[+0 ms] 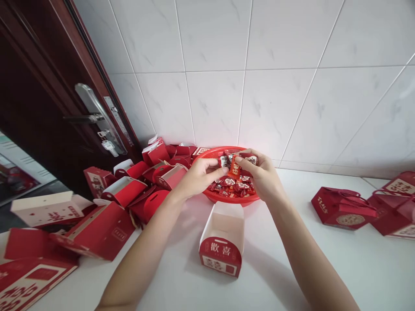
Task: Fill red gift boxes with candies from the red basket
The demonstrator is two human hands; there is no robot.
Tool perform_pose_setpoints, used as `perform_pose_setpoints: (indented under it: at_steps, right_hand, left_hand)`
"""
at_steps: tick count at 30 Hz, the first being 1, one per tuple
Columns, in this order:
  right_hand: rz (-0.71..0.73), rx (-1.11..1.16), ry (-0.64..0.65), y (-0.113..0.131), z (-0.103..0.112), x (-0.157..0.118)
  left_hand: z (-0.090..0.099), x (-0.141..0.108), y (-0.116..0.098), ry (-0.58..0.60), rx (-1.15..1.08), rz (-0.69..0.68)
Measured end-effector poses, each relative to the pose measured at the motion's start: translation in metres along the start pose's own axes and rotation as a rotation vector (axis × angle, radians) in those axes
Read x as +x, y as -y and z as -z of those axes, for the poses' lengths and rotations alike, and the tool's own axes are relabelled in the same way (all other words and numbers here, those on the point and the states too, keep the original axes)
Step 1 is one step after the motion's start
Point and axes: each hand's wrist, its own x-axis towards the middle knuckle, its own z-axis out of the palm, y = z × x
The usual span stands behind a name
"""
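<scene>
A red plastic basket (223,199) against the tiled wall holds many wrapped candies (227,183) in red, white and orange. Over its left part, my left hand (202,175) has thumb and fingers closed on a red and white candy (223,161). My right hand (261,170) is over the right part, its thumb and fingers pinching an orange-wrapped candy (235,167). In front of the basket stands an open red and white paper box (221,246), with nothing visible inside.
Many open red boxes (100,229) are piled at the left, beside a dark door (48,86) with a metal handle. Two closed red boxes with ribbon handles (343,209) stand at the right on the white table (269,276).
</scene>
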Motion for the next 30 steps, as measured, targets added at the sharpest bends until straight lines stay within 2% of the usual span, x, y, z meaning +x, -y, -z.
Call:
perform_pose_setpoints:
  at_steps: [4, 10, 13, 16, 20, 24, 27, 30]
  right_hand:
    - [-0.029, -0.143, 0.091, 0.015, -0.003, -0.015]
    - [-0.025, -0.47, 0.284, 0.05, 0.0, -0.035]
    - [-0.06, -0.593, 0.356, 0.058, 0.0, -0.04]
    - [-0.104, -0.687, 0.435, 0.051, -0.004, -0.041]
    - [-0.236, -0.762, 0.677, 0.033, -0.012, -0.037]
    - [-0.302, -0.888, 0.783, 0.021, -0.022, -0.04]
    - [-0.281, -1.08, 0.847, 0.016, -0.032, -0.047]
    - [-0.267, -1.151, 0.934, 0.011, -0.039, -0.053]
  left_hand:
    - [0.008, -0.017, -0.011, 0.128, 0.136, 0.006]
    - [0.028, -0.039, -0.026, 0.418, 0.519, 0.005]
    - [0.031, -0.049, -0.029, 0.489, 0.7, 0.011]
    - [0.024, -0.055, -0.032, 0.56, 0.823, 0.121]
    - [0.015, -0.06, -0.035, 0.634, 0.887, 0.272]
    - [0.015, -0.063, -0.032, 0.639, 0.903, 0.229]
    - [0.016, -0.066, -0.027, 0.665, 0.927, 0.212]
    - [0.015, -0.067, -0.025, 0.681, 0.896, 0.21]
